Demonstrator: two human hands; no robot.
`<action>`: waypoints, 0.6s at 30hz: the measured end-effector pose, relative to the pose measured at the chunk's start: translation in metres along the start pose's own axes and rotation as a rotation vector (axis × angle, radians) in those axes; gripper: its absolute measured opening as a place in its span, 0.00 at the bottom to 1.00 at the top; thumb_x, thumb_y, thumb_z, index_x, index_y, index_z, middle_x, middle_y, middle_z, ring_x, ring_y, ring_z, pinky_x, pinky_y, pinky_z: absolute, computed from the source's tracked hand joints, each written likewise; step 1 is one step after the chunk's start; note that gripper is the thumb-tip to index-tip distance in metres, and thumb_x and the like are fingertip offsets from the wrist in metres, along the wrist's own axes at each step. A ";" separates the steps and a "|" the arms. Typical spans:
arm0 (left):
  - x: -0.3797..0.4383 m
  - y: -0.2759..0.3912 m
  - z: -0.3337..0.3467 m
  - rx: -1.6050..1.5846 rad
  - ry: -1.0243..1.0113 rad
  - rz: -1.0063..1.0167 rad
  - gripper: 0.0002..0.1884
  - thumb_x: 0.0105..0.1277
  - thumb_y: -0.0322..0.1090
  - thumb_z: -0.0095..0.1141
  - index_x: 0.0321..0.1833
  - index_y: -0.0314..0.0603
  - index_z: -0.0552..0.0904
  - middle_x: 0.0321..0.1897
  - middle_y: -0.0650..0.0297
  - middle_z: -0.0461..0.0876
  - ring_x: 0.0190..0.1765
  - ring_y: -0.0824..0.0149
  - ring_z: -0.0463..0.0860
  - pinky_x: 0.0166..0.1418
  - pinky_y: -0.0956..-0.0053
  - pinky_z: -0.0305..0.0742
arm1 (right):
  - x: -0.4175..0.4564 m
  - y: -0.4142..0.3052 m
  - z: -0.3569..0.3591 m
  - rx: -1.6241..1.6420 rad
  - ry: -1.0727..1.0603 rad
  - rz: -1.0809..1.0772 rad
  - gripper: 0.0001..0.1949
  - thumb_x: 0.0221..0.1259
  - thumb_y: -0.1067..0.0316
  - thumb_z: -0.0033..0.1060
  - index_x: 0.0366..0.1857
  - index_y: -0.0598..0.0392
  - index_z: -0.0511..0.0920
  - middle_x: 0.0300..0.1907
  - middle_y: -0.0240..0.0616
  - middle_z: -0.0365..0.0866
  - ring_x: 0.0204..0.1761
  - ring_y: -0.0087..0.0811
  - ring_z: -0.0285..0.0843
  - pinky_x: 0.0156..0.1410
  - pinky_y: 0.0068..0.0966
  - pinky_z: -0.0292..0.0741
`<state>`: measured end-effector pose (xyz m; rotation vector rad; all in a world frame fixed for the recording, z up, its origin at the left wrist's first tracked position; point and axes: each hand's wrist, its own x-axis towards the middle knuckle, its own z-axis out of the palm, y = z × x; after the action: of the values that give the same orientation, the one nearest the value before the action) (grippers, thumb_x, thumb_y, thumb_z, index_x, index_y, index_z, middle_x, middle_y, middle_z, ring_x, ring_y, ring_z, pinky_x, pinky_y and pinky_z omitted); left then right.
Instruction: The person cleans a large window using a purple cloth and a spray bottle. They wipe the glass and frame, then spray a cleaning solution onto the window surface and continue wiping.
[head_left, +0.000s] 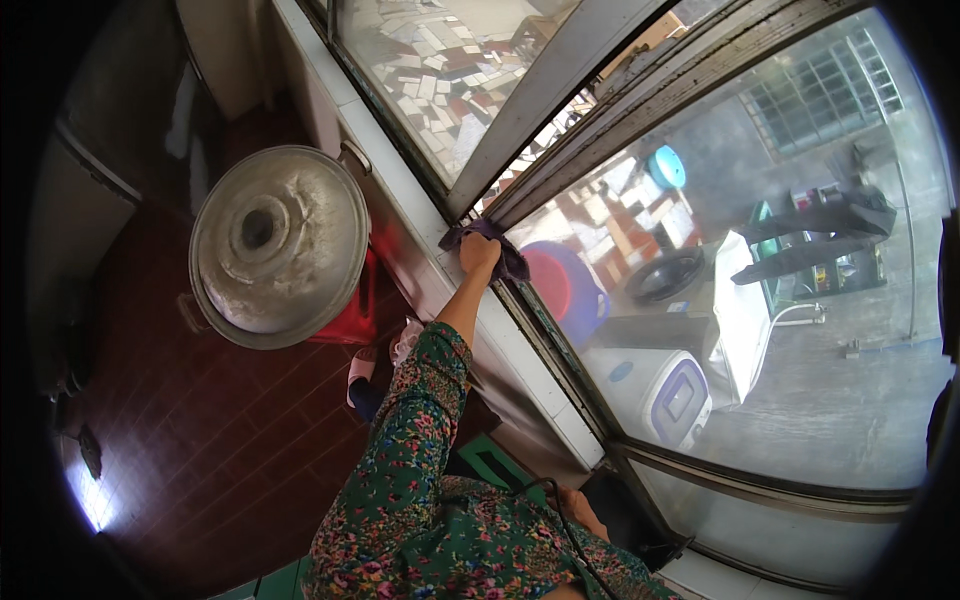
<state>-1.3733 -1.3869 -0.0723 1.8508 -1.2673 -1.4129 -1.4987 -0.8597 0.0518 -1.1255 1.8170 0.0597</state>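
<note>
My left hand (478, 253) is closed on a dark purple cloth (512, 259). It presses the cloth onto the white-tiled window sill (450, 264), at the foot of the sliding window's upright metal frame (517, 187). Cloth spreads out on both sides of my fist. Lower down, close to my body, is my right hand (579, 511), partly covered by my flowered sleeve. A black cable (564, 517) passes in front of it. Its fingers are mostly hidden, so I cannot tell if it holds anything.
Left of the sill, a large lidded metal pot (281, 247) stands above a red plastic stool (349, 315) on the reddish tiled floor (247, 420). Beyond the glass are a washing machine (660, 397), a purple basin (581, 300) and a blue tub (666, 166).
</note>
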 end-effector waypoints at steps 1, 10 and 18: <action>0.000 0.002 0.002 -0.058 0.039 -0.058 0.12 0.57 0.33 0.52 0.34 0.27 0.80 0.40 0.39 0.82 0.44 0.40 0.81 0.50 0.49 0.73 | -0.001 0.001 0.001 0.008 0.011 0.001 0.16 0.63 0.64 0.59 0.51 0.59 0.81 0.44 0.52 0.84 0.45 0.50 0.84 0.47 0.42 0.79; -0.036 0.045 -0.030 -0.197 0.345 0.482 0.14 0.53 0.34 0.52 0.27 0.22 0.78 0.33 0.33 0.79 0.41 0.34 0.78 0.48 0.46 0.70 | -0.008 0.022 0.037 0.012 0.064 -0.039 0.15 0.64 0.65 0.59 0.51 0.58 0.82 0.45 0.52 0.85 0.47 0.51 0.83 0.51 0.43 0.78; -0.087 0.109 -0.111 -1.098 -0.372 0.435 0.09 0.58 0.22 0.56 0.40 0.31 0.85 0.34 0.63 0.86 0.38 0.66 0.84 0.44 0.73 0.77 | 0.031 -0.014 0.009 0.126 0.228 -0.172 0.13 0.62 0.68 0.61 0.49 0.57 0.80 0.46 0.50 0.82 0.45 0.52 0.82 0.50 0.43 0.77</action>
<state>-1.3150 -1.3759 0.0954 0.5678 -0.6851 -1.7093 -1.4857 -0.8842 0.0298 -1.2334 1.8856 -0.2908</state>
